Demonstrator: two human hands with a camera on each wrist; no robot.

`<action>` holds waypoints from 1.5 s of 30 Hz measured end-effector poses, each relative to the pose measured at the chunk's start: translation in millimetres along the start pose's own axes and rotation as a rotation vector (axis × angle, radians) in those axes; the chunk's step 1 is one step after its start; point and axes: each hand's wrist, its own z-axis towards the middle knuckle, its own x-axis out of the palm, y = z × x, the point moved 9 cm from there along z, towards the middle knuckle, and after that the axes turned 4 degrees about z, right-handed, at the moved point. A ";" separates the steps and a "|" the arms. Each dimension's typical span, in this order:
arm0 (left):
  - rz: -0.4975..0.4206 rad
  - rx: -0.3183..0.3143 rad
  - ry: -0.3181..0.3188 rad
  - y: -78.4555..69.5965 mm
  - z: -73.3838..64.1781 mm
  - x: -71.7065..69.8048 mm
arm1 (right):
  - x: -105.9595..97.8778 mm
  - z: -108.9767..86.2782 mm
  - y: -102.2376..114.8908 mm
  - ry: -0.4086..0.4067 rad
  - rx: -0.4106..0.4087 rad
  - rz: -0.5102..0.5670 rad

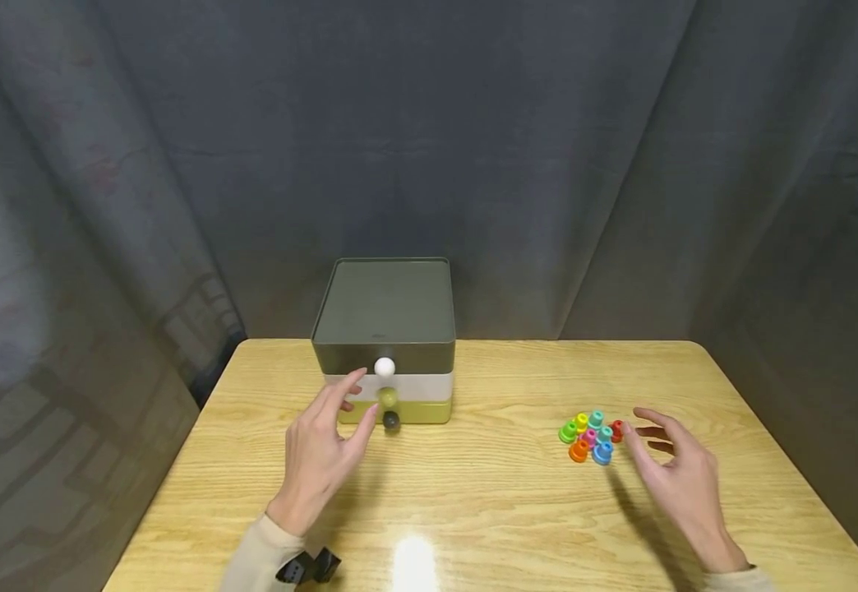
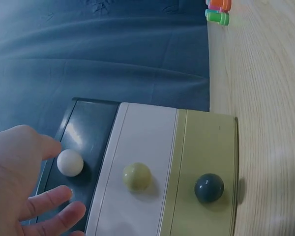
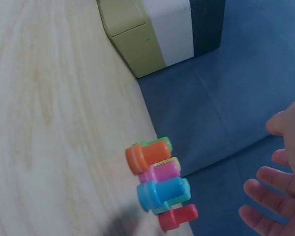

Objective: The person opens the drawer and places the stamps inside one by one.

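Note:
A three-tier drawer box [image 1: 388, 300] stands at the back of the table, dark grey-green on top, white in the middle, olive below. Its drawers carry round knobs: a white knob [image 2: 70, 162], an olive knob [image 2: 137, 177] and a dark knob [image 2: 209, 188]. My left hand [image 1: 321, 448] hovers before the box front, thumb and fingers spread beside the white knob, holding nothing. To the right, my right hand [image 1: 676, 477] hangs with loosely bent fingers just beside a cluster of small colourful plastic pegs [image 1: 588, 438], nearest the red peg [image 3: 178, 218], and grips none.
The light wooden table [image 1: 503, 510] has rounded back corners. Dark grey-blue curtains [image 1: 518, 164] hang behind it and along both sides. A black strap device [image 1: 309, 567] sits on the left wrist.

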 end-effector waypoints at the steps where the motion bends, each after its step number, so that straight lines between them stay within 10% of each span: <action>1: 0.000 -0.002 0.001 -0.5 0.0 0.9 | 1.8 -1.0 -1.7 0.010 0.012 0.001; 22: -0.088 -0.082 0.063 -7.0 22.2 31.1 | 18.3 -14.4 -21.3 0.070 0.080 -0.009; 45: -0.089 -0.080 0.016 -4.9 27.4 26.9 | 21.6 -15.7 -24.1 0.093 0.077 -0.017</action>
